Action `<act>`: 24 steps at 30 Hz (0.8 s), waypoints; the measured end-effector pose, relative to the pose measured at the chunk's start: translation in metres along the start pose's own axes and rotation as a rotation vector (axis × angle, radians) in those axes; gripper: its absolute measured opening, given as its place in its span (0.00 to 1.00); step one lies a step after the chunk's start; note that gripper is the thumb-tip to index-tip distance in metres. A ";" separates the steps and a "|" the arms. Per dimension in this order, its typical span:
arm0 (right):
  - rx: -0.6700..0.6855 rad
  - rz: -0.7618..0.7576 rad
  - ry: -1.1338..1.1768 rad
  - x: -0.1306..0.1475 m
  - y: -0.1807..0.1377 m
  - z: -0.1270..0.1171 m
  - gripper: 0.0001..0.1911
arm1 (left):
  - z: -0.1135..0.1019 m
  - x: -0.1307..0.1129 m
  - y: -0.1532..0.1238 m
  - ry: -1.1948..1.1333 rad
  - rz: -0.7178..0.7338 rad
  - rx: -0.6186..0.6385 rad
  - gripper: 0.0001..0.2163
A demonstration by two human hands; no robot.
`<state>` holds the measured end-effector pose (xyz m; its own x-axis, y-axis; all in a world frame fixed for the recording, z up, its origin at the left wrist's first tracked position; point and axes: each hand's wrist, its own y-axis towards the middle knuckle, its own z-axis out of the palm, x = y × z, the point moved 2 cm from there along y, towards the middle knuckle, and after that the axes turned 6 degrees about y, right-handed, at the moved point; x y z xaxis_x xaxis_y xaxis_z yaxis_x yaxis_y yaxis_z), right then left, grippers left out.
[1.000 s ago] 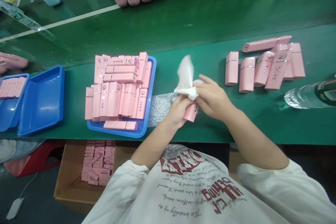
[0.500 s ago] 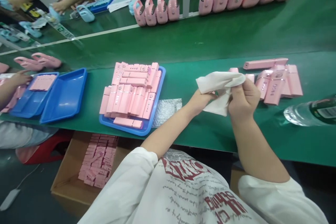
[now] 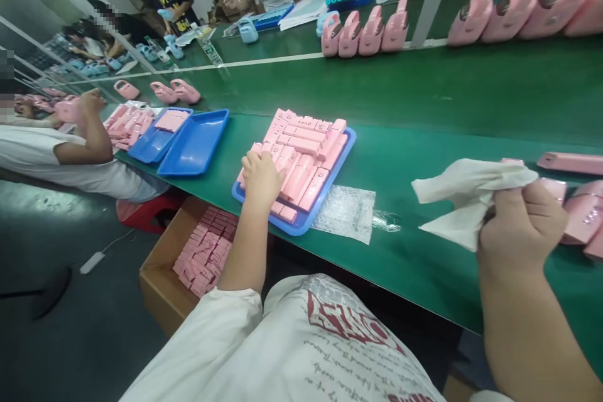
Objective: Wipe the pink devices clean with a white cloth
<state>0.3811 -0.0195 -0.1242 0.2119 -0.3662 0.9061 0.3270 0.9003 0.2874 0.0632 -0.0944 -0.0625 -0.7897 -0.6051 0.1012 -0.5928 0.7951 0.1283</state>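
My left hand (image 3: 262, 177) rests on the pile of pink rectangular cases (image 3: 301, 157) stacked in a blue tray (image 3: 343, 166) on the green bench, fingers curled down onto one of them. My right hand (image 3: 521, 226) is closed round a crumpled white cloth (image 3: 464, 191), held just above the bench at the right. Beyond that hand lies a group of loose pink cases (image 3: 581, 210), partly hidden by it. Whether the left hand has hold of a case cannot be made out.
A bubble-wrap sheet (image 3: 346, 213) lies right of the tray. Two more blue trays (image 3: 193, 144) sit to the left near another person's arm (image 3: 92, 132). A cardboard box of pink parts (image 3: 202, 254) stands under the bench. Pink handled devices (image 3: 365, 31) line the far conveyor.
My left hand has let go of the cloth and moved left onto the tray's pile. The pink case it held earlier is gone from it. The view has swung left and up.
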 end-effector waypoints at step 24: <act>0.260 -0.254 0.005 -0.030 0.012 -0.003 0.11 | 0.042 -0.198 -0.066 -1.930 0.253 1.397 0.28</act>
<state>0.3816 0.0014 -0.1494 0.1583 -0.5865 0.7943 0.1250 0.8099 0.5731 0.2524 -0.0254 -0.1327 0.4520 -0.4762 -0.7543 0.4293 0.8573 -0.2840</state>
